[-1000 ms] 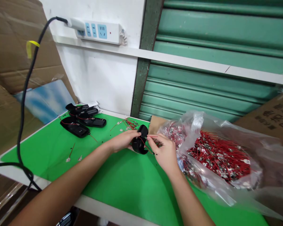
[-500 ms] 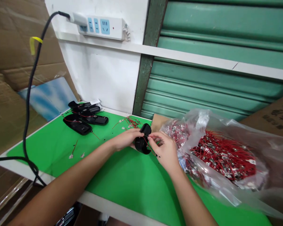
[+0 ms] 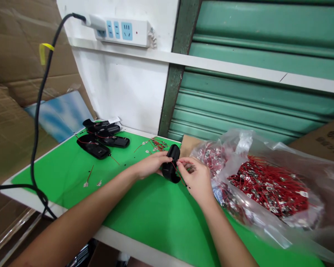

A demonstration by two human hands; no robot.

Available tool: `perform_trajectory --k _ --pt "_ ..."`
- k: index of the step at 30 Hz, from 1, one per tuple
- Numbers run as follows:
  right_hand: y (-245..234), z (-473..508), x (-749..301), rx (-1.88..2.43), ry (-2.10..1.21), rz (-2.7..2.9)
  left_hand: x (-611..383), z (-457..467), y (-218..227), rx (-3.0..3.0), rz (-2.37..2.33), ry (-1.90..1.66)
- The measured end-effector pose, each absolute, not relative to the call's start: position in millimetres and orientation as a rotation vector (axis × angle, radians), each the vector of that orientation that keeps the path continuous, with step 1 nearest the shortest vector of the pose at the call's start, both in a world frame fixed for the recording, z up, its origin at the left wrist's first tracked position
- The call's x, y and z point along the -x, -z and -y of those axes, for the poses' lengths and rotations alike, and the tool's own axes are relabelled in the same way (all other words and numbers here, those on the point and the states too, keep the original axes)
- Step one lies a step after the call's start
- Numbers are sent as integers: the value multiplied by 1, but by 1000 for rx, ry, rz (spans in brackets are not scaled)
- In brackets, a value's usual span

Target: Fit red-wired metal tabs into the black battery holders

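My left hand [image 3: 153, 164] is closed on a curved black plastic shell [image 3: 170, 173], held tilted above the green mat. Its thumb lies on the shell's edge, and the other fingers are partly hidden behind it. Thumb and forefinger of my right hand [image 3: 194, 177] pinch a thin red wire [image 3: 179, 171] at the shell's right side. The wire runs across the shell's inside and down past the right fingers. Behind the shell lies a small heap of red wires with metal contacts [image 3: 158, 144].
Several black shells with red wires [image 3: 94, 148] lie at the mat's back left. One loose red wire [image 3: 90, 173] and a small metal piece [image 3: 99, 183] are nearer. A clear plastic bag [image 3: 272, 185] full of red wires stands right. A black cable [image 3: 36, 122] hangs at left.
The view has shifted slightly, so everything sits a little further right. Both hands keep the same hold on the shell and wire.
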State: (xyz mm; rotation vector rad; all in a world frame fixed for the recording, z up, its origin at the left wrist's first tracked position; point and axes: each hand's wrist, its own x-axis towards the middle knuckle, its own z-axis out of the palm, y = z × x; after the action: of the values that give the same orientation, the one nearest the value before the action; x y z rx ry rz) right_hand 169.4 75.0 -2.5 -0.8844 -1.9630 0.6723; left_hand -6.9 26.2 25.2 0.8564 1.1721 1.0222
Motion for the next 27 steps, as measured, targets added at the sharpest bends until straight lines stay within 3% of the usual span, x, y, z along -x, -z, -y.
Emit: perform_trajectory --k 15,27 --pt "3 -70 -171 779 -243 2176 -2 -26 -11 -1205 -1260 -1140" --pt "0 -77 -173 787 -670 1956 -7 -30 -12 -992 -1299 -1085"
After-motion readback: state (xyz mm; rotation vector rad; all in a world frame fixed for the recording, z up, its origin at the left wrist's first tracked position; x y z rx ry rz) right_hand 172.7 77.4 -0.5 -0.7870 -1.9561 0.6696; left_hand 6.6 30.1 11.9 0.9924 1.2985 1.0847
